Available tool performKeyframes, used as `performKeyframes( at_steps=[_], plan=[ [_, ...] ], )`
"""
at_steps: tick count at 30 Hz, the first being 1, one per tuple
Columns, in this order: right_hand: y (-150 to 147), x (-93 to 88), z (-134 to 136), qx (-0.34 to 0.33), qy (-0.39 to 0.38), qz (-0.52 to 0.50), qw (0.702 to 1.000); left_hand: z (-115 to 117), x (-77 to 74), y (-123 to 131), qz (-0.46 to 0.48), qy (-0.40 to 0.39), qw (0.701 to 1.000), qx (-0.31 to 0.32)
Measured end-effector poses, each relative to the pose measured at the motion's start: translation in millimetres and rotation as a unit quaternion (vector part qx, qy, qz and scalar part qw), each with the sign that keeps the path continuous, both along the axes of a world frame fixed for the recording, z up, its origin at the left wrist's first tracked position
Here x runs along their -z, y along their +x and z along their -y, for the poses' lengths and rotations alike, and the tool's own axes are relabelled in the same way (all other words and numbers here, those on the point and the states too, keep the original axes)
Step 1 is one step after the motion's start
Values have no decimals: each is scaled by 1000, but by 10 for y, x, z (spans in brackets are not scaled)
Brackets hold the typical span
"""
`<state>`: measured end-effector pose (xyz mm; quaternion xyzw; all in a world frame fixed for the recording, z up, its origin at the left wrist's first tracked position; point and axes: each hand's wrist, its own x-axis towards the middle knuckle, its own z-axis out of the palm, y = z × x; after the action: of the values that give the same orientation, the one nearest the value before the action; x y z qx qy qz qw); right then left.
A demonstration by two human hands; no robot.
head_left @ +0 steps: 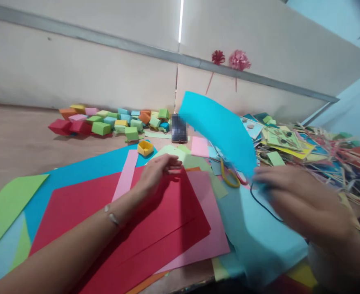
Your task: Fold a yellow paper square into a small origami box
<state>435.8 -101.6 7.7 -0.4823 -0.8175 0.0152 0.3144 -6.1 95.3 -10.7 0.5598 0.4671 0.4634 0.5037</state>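
My right hand (302,200), smeared by motion, grips the lower end of a bright blue sheet of paper (219,126). The sheet bends upward and to the left in the air. Over the red sheets of paper (155,220) hovers my left hand (159,169), its fingers loosely stretched and holding nothing. A pink paper strip (126,173) lies by that wrist on the red paper. Just beyond the hand sits a small yellow folded paper box (145,148). Yellow-handled scissors (229,175) lie beneath the blue sheet, partly hidden by it.
Several coloured paper boxes (101,127) stand in a row at the back left. A phone (179,128) leans near the wall. Heaped sticks and paper cards (284,139) cover the right side. Two paper flowers (240,60) rest against the wall. Green paper (11,204) lies far left.
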Motion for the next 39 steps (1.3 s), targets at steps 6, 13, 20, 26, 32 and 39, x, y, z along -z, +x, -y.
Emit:
performKeyframes(
  at_steps=[6,13,20,26,32,39],
  plan=[
    [-1525,-661,-927,-326,-35,143,934,-274,-257,-400,87,-182,978,57],
    [-1511,-458,-772,-449,-170,102,871,-133,-244,-239,-77,-153,985,12],
    [-1462,-500,-952,-296,-231,33,926,-119,-242,-198,-251,-29,967,32],
    [-1643,-336,-1513,-70,-266,22,961,-155,-170,-235,-267,-10,963,45],
    [-1827,94,-1748,1,-231,27,972,-173,-191,-257,-292,-32,950,101],
    [-1860,268,-1674,32,-220,40,974,-187,-216,-349,-312,-50,937,147]
  ],
)
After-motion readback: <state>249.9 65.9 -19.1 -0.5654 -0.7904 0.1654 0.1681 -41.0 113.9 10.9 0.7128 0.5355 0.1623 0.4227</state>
